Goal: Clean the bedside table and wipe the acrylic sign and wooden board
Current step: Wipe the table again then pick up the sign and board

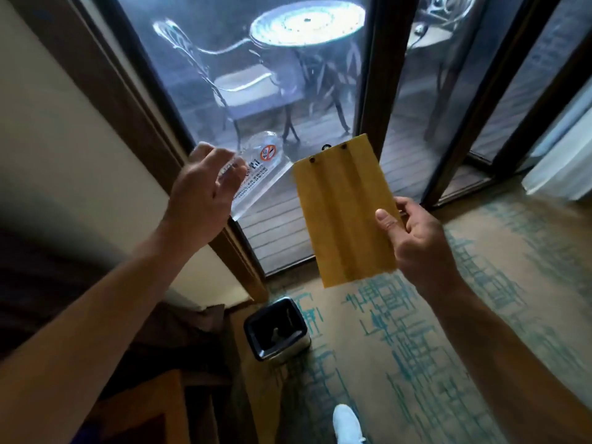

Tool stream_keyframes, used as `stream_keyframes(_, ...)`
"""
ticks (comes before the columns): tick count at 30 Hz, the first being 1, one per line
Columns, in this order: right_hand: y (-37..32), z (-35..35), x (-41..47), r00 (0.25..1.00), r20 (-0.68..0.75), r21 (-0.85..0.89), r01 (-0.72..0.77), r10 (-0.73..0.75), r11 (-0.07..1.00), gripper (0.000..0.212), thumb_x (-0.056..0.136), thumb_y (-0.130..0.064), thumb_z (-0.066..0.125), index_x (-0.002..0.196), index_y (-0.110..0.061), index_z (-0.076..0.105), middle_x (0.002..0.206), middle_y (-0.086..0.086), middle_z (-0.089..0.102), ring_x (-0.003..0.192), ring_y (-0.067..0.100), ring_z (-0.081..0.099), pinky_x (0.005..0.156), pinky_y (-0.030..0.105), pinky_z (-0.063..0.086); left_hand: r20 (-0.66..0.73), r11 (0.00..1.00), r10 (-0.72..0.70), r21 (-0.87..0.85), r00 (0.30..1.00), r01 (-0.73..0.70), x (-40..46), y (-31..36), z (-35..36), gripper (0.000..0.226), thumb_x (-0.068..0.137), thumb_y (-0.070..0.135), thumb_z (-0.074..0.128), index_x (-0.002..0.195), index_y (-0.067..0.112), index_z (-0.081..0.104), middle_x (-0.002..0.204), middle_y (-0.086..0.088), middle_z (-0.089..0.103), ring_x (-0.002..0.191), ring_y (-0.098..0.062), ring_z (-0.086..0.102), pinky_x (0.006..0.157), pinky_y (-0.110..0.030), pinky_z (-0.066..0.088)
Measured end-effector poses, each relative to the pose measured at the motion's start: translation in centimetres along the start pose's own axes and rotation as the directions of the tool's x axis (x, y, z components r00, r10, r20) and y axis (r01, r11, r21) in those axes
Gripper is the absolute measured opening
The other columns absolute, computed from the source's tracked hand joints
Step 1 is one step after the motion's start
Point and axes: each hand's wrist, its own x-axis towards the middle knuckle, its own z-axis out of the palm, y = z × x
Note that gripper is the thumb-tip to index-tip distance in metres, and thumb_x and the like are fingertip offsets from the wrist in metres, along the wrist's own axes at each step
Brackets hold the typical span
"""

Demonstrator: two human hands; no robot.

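My left hand [205, 193] is raised and grips a clear acrylic sign [256, 177] with a red no-smoking symbol and printed text, tilted in the air before the glass door. My right hand [416, 241] holds a yellow-brown wooden board [342, 209] by its right edge, thumb on the front face. The board stands almost upright, with two dark rivets and a small clip ring at its top. Sign and board sit side by side, nearly touching. A corner of the wooden bedside table [153, 408] shows at the lower left.
A small black waste bin [277, 331] stands on the patterned carpet below my hands. A dark-framed glass door [371, 91] fills the view ahead, with a patio table and chairs outside. A white shoe [347, 424] shows at the bottom. White curtain hangs at right.
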Motion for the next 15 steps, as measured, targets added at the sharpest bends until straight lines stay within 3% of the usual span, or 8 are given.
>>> stream_keyframes(1,-1.6,0.2,0.0,0.999,0.030,0.006,0.035,-0.035,0.999,0.011,0.092,-0.045,0.060,0.101,-0.045,0.066,0.091,-0.013,0.076,0.079,0.008,0.074,0.070,0.028,0.061,-0.018,1.000,-0.004,0.010,1.000,0.004,-0.3,0.2,-1.9,0.022,0.101,0.021,0.057,0.106,0.003,0.069,0.104,-0.015,0.059,0.092,-0.022,0.058,0.078,-0.023,0.039)
stream_keyframes(3,-4.8,0.5,0.0,0.991,0.086,0.017,0.104,-0.105,0.994,0.019,0.096,-0.039,0.061,0.099,-0.058,0.063,0.090,-0.025,0.074,0.078,0.000,0.072,0.061,0.013,0.055,-0.051,1.000,-0.017,0.016,0.999,0.018,-1.4,0.5,-5.4,0.022,0.099,0.025,0.055,0.103,0.008,0.068,0.100,-0.007,0.058,0.089,-0.013,0.055,0.076,-0.013,0.037)
stream_keyframes(5,-7.7,1.1,0.1,0.976,0.160,0.044,0.144,-0.149,0.989,0.031,0.098,-0.033,0.062,0.108,-0.062,0.060,0.091,-0.032,0.072,0.081,-0.005,0.071,0.058,0.010,0.053,-0.094,0.997,-0.073,0.029,0.993,0.076,-3.3,0.6,-8.6,0.025,0.098,0.030,0.053,0.103,0.011,0.067,0.099,-0.003,0.056,0.088,-0.008,0.052,0.075,-0.010,0.037)
stream_keyframes(9,-12.3,3.7,-0.1,0.918,0.297,0.140,0.231,-0.264,0.963,0.041,0.099,-0.030,0.061,0.136,-0.043,0.054,0.091,-0.027,0.074,0.081,-0.004,0.072,0.057,0.012,0.054,-0.150,0.972,-0.235,-0.013,0.960,0.236,-8.0,0.0,-14.4,0.014,0.099,0.019,0.060,0.102,0.007,0.067,0.099,-0.015,0.059,0.093,-0.026,0.059,0.085,-0.030,0.044)
stream_keyframes(12,-15.2,6.0,-0.4,0.854,0.414,0.207,0.248,-0.315,0.946,0.049,0.093,-0.034,0.061,0.141,-0.034,0.053,0.100,-0.009,0.076,0.084,0.006,0.075,0.063,0.022,0.059,-0.195,0.957,-0.291,-0.068,0.937,0.283,-12.2,0.0,-18.4,0.013,0.097,0.027,0.056,0.098,0.016,0.064,0.096,-0.004,0.057,0.092,-0.015,0.059,0.084,-0.016,0.043)
stream_keyframes(15,-17.4,8.3,-1.0,0.761,0.549,0.257,0.240,-0.346,0.936,0.056,0.089,-0.032,0.060,0.144,-0.028,0.049,0.109,0.002,0.076,0.094,0.021,0.075,0.073,0.040,0.063,-0.266,0.953,-0.297,-0.029,0.917,0.300,-16.2,0.1,-22.6,0.015,0.099,0.029,0.056,0.098,0.018,0.066,0.097,0.002,0.058,0.095,-0.001,0.059,0.085,-0.007,0.039)
